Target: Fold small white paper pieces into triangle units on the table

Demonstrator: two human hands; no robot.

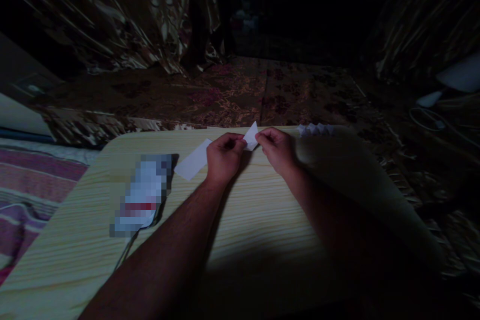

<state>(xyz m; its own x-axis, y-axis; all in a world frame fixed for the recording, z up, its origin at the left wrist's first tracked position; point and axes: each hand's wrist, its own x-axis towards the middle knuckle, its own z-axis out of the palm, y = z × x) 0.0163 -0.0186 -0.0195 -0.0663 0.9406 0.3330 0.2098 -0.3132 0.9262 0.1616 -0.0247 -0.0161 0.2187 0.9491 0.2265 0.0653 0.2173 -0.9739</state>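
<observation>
Head camera view, dimly lit, looking down at two bare hands working over a light wood-grain table. Between them, near the table's far edge and around the middle from side to side, is a small piece of folded white paper, its pointed tip upward. The left hand has thumb and fingers pinched together on the paper's left side; the right hand pinches its right side. Just left of the left hand, and partly hidden by it, a white paper strip lies slantwise on the table. To the right of the right hand, a row of small pointed white shapes stands along the far edge. Further left lies a pixelated object, its details hidden, with a thin cable running toward the viewer. Beyond the table is dark floral cloth, with a patterned curtain behind. Striped pink bedding shows at left, and a coiled white cord at right.
</observation>
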